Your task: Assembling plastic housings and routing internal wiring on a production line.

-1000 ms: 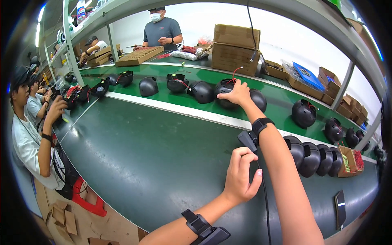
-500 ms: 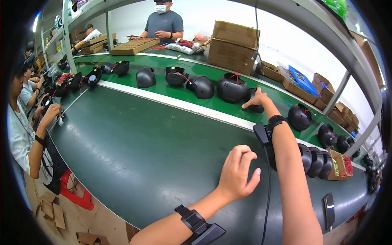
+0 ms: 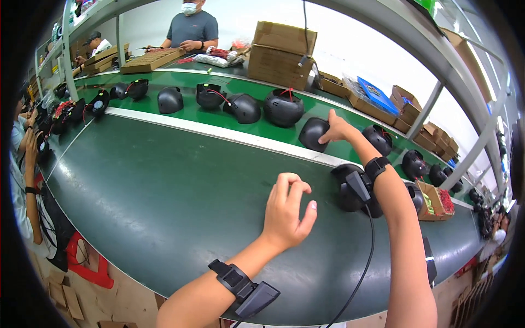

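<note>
My right hand (image 3: 339, 129) reaches over the green belt to a black rounded plastic shell (image 3: 313, 134). Its thumb presses the near side, while the other fingers are mostly hidden behind the shell. My left hand (image 3: 287, 212) hovers over the dark green worktop (image 3: 180, 186), fingers loosely curled and apart, holding nothing. Beside the gripped shell stands a larger round black housing (image 3: 284, 107) with red wires. More black shells (image 3: 243, 108) line the belt to the left. Several shells (image 3: 349, 194) sit on the worktop under my right forearm, which partly covers them.
A small cardboard box (image 3: 435, 202) holds red and pale green parts at the right. Stacked cartons (image 3: 280, 57) stand behind the belt (image 3: 186, 123). Across it is a masked person (image 3: 192, 30); others work at the left. A cable (image 3: 365, 273) trails from my right wrist device.
My right hand has closed from a spread reach onto the black shell, which sits slightly nearer. The whole view has shifted, with the scene moving left; my left hand keeps its loose curl.
</note>
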### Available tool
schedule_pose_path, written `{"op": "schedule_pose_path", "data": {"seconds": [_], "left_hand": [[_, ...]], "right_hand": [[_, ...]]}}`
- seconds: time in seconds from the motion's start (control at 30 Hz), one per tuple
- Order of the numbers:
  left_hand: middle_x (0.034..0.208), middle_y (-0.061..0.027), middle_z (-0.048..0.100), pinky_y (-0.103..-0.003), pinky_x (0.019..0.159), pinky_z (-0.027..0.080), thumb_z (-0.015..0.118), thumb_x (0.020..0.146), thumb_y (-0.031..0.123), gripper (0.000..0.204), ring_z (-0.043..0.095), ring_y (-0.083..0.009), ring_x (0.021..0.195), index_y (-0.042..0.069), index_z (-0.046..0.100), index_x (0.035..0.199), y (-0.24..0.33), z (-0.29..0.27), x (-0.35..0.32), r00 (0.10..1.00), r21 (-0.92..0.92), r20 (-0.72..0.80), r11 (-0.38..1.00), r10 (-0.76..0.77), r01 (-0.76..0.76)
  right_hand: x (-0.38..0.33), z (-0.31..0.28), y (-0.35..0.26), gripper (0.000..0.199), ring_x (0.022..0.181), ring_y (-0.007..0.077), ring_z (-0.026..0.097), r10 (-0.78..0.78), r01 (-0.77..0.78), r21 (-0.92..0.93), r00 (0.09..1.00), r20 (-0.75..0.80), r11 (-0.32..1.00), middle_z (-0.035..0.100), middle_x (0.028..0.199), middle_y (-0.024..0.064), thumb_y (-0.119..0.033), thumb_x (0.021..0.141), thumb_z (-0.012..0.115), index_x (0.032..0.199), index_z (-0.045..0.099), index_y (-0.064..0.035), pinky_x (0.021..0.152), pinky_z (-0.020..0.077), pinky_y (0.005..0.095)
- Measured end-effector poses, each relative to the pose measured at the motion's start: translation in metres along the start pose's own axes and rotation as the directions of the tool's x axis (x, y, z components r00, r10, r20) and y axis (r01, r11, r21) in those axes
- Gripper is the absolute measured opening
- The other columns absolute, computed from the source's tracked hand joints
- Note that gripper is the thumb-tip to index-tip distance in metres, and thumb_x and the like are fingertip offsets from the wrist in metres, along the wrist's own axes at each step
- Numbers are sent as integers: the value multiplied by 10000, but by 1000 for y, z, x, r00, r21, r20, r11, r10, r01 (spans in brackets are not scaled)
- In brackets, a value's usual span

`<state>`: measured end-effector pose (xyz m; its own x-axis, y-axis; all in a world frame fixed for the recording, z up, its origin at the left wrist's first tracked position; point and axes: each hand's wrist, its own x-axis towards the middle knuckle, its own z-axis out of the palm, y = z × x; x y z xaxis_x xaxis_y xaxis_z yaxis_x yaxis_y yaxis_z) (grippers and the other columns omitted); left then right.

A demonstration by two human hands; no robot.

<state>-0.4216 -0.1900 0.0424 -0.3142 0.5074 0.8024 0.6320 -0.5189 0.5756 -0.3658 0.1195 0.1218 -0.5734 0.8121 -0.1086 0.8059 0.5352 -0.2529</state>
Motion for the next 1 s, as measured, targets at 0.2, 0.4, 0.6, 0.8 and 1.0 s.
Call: {"op": "schedule_pose_path", "data": {"seconds": [0.2, 0.4, 0.6, 0.8, 1.0], "left_hand": [[992, -159, 432, -375, 763, 443, 565, 769, 92, 181, 500, -297, 863, 7, 518, 921, -11, -16, -6, 999, 85, 3, 995, -44, 44], [995, -164, 426, -377, 788, 428, 563, 768, 88, 200, 485, -297, 882, 0, 510, 939, -5, -2, 4, 999, 72, -53, 997, -6, 10], [1012, -167, 417, -395, 824, 403, 571, 759, 85, 237, 468, -308, 910, -8, 498, 965, -7, -11, 4, 996, 140, -92, 990, -5, 17], [1073, -198, 441, -413, 890, 397, 592, 773, 89, 313, 487, -330, 997, -2, 476, 1049, -10, -8, 4, 989, 224, -123, 969, -82, 108], [1050, -160, 555, -349, 814, 491, 613, 853, 84, 472, 576, -232, 969, 17, 329, 1224, -26, 1, -6, 945, -46, -61, 947, -320, 318]], "right_hand": [[-13, 9, -30, 694, 715, 136, 574, -156, 100, 502, 985, 71, 859, 575, 851, 55, -148, 660, 857, 1203, 437, -46, 625, 484, 268], [-109, -20, -43, 808, 834, 144, 523, -557, 539, 156, 821, 125, 828, 534, 847, 15, 57, 644, 682, 1355, 334, -106, 794, 439, 289], [-118, -11, -66, 496, 894, 265, 547, -582, 586, -147, 810, 76, 797, 553, 873, 68, 110, 646, 583, 1095, 562, -99, 807, 457, 359], [-98, 23, -67, 203, 1039, 322, 531, -798, 806, -109, 539, -268, 581, 557, 1061, 104, 72, 712, 593, 867, 613, -58, 881, 452, 383], [-82, 73, -75, 330, 1079, 190, 553, -352, 528, 677, 849, -395, 513, 575, 1178, 144, -210, 884, 636, 1169, 585, -51, 888, 444, 350]]}}
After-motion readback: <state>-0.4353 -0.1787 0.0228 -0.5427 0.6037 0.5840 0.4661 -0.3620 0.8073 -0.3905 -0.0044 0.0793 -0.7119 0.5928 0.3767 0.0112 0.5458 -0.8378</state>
